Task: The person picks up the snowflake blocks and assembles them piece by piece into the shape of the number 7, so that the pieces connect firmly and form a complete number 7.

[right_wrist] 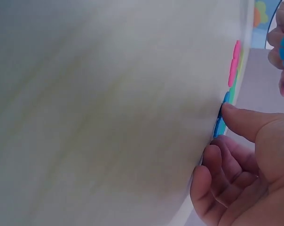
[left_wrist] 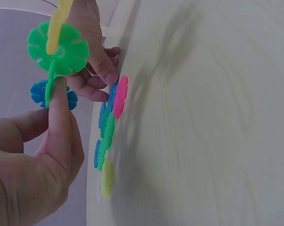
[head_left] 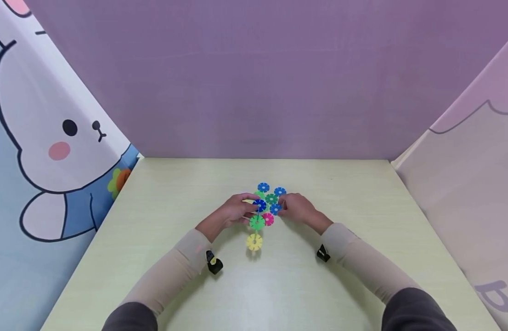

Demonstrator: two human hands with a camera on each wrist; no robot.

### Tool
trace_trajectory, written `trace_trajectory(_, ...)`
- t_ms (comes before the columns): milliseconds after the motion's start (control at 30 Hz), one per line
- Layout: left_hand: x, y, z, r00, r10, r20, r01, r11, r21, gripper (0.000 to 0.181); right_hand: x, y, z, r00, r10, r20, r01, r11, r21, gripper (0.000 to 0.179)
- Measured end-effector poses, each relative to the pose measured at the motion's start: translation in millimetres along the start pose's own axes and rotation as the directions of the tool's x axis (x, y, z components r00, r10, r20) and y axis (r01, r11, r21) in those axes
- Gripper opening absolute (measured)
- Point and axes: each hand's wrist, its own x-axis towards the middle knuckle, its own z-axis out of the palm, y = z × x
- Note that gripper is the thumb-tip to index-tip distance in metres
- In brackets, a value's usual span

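Observation:
My left hand (head_left: 233,210) pinches a joined string of notched plastic snowflake discs above the table. The string has a dark blue disc (head_left: 260,205), a green disc (left_wrist: 62,49) and a yellow disc (head_left: 254,242), with a green linking disc seen edge-on in the left wrist view. To the right, my right hand (head_left: 298,208) is down at the tabletop, thumb and forefinger on opposite edges of a flat blue disc (right_wrist: 220,120). Beside that disc lies a pink disc (head_left: 268,219). Behind are a dark green disc (head_left: 271,199) and two blue discs (head_left: 263,187).
Light green discs (head_left: 259,195) lie partly hidden behind the left hand, and a yellow one (left_wrist: 107,179) shows in the left wrist view. The pale table (head_left: 262,289) ends at a purple back panel (head_left: 254,92). Printed cloth (head_left: 72,174) hangs at the left.

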Motion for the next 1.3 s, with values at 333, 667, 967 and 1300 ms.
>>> trace_trajectory(333,9.9,6.4,4.7,1.000,-0.006,-0.023,0.006,1.000,-0.024,0.035,9.9,10,-12,0.999,0.015,0.029,-0.018,0.996,0.092,0.028)
trace_trajectory(667,11.2,3.9,5.3,0.999,-0.012,-0.033,0.011,0.999,-0.035,0.034,5.1,14,-15,0.999,-0.042,0.028,0.037,0.985,0.171,0.021)
trace_trajectory(967,9.9,5.6,4.9,0.999,-0.036,-0.032,0.035,0.999,-0.034,0.035,1.1,16,-19,0.986,-0.163,-0.046,0.168,0.968,0.188,0.003)
trace_trajectory(1300,11.0,5.3,5.0,0.999,-0.036,-0.040,0.035,0.999,-0.037,0.034,-2.5,6,-20,0.970,-0.229,-0.077,0.240,0.949,0.205,0.008)
